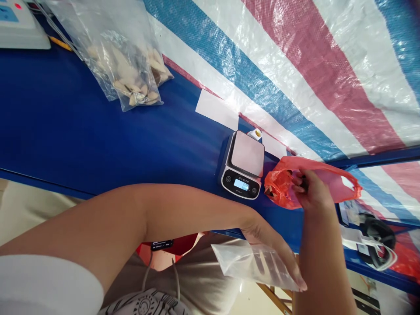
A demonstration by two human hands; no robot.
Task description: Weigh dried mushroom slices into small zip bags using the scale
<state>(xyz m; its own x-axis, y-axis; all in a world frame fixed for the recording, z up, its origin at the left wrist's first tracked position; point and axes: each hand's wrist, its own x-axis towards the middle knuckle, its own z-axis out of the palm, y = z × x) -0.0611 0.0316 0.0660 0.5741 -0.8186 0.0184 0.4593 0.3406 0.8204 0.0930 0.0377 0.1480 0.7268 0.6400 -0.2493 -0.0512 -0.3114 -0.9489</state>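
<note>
My right hand (311, 190) grips an orange-red plastic bag (282, 186) just to the right of a digital kitchen scale (242, 164), and something dark shows inside the bag. The scale's display is lit and its pale platform looks bare. My left hand (278, 258) reaches past the blue table's near edge and holds a clear plastic bag (252, 267) below the scale. A clear zip bag of pale, flat pieces (131, 72) lies on the blue table (98, 140) at the upper left.
White paper strips (216, 109) lie along the table's far edge, and a small white bottle with a gold cap (255, 134) stands behind the scale. A white device (19, 24) and a yellow pencil (61, 43) sit at the top left. Striped tarpaulin (295, 65) lies beyond.
</note>
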